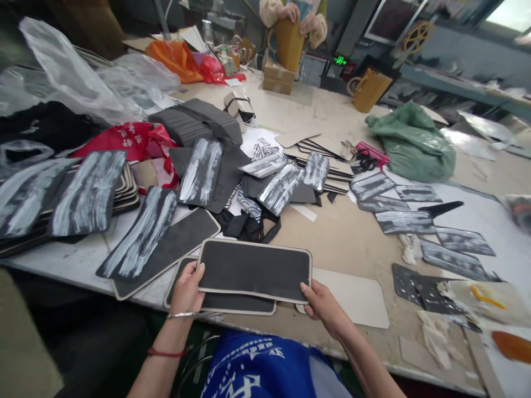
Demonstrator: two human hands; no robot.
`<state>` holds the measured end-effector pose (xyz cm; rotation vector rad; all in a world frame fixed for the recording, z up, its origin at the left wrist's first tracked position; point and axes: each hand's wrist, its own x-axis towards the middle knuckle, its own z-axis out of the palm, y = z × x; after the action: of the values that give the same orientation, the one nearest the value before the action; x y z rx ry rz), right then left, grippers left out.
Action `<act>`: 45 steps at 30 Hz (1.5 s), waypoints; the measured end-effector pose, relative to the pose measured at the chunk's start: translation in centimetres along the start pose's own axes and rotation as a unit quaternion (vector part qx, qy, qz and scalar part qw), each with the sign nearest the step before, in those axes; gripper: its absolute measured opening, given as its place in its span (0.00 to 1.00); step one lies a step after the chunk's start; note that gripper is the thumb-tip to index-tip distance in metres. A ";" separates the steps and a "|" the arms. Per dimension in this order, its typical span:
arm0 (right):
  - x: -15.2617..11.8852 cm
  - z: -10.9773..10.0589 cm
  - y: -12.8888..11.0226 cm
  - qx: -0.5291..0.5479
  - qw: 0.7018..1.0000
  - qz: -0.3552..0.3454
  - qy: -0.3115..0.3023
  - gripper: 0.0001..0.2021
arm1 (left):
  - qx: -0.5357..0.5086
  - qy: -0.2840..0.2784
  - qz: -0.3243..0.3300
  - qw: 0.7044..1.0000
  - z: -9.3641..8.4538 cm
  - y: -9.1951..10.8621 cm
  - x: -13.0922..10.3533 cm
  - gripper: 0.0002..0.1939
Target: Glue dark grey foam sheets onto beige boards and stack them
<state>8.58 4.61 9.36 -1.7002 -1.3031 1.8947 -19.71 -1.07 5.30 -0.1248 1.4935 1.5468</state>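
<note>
A dark rectangular panel (254, 269) with a pale border and rounded corners is held flat just above the table's near edge. My left hand (187, 288) grips its left end, thumb on top. My right hand (322, 303) holds its right lower corner. Under it lies a second similar dark panel (232, 302), and a plain beige panel (357, 298) lies to the right. More dark panels (166, 249) lie to the left, one smeared with white glue (143, 232).
Several glue-streaked dark pieces (282, 188) cover the table's middle and right side (452, 260). Stacked panels (194, 121) and plastic bags (83, 72) sit at left, a green bag (415, 143) at right. Another person's hands (298, 19) hold a tan bag at the far side.
</note>
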 end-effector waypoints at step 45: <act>8.7 -3.3 0.3 -0.317 0.930 -0.121 -0.146 0.18 | 0.194 0.257 0.108 0.941 -7.3 -0.6 0.0 0.17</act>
<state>9.32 12.07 3.88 -1.4259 -2.3202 1.7303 -23.05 -7.20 3.03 -0.1441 2.2670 1.4156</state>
